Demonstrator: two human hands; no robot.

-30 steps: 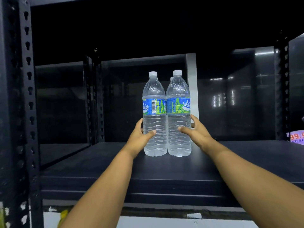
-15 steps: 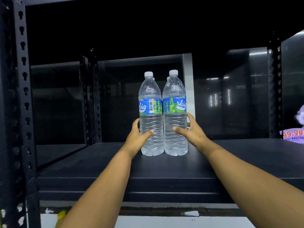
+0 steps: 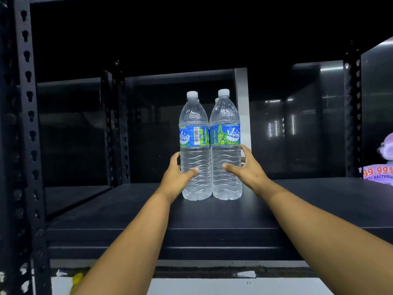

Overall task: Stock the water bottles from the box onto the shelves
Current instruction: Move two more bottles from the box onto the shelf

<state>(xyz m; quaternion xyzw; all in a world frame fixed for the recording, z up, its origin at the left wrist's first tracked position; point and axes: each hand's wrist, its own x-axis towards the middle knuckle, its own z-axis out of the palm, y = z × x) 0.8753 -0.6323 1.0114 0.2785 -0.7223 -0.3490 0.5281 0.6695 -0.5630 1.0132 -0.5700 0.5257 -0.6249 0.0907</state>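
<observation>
Two clear water bottles with blue-green labels and white caps stand upright side by side on the black shelf (image 3: 212, 216). My left hand (image 3: 176, 177) grips the lower body of the left bottle (image 3: 194, 145). Around the lower body of the right bottle (image 3: 225, 143) my right hand (image 3: 246, 169) curls its thumb and fingers. Behind these two, the caps of other bottles peek out; their bodies are hidden. The box is out of view.
A black perforated upright (image 3: 25, 124) rises at the left, another upright (image 3: 353, 107) at the right. A purple package (image 3: 379, 171) lies at the shelf's right edge. A white post (image 3: 242, 103) stands behind the bottles. Bare shelf surface stretches to either side.
Both hands and the two bottles stay almost where they were; the whole view has drifted slightly, with the bottles sitting a little further left in the frame.
</observation>
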